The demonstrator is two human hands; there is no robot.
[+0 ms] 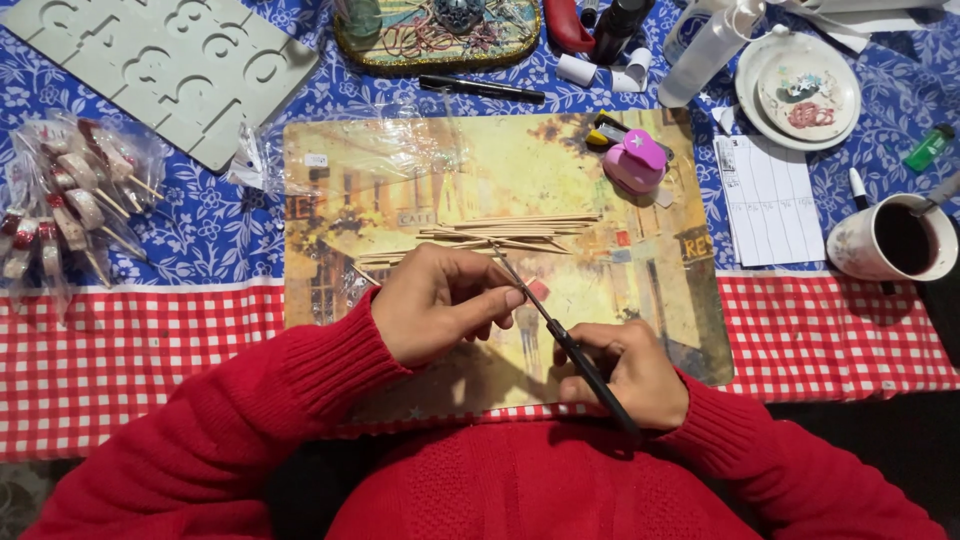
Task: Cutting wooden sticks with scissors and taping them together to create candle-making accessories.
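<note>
— What are the hands doing, close to the near edge of the table?

— The right hand [628, 372] is wrapped tight around the black handles of the scissors [566, 340]. The scissors are long and thin. They slant, handles down near the red sweater, tips pointing up and to the left.

— And the other hand?

— The left hand [440, 303] has its fingers pinched together on a thin wooden stick [370, 276], right where the scissor tips are. The stick is mostly hidden; a bit pokes out to the left.

— What are they working over?

— A picture mat [400, 180] that lies flat on the table. Both hands are over its near half. Past them, in the middle of the mat, lies a pile of sticks [500, 232], all lying sideways, left to right.

— Is there room to move?

— Some bare mat to the left and right of the hands. Farther back a pink punch [634, 162] sits by the mat's far right corner. A mug [890, 240] stands near the table's right edge.
</note>
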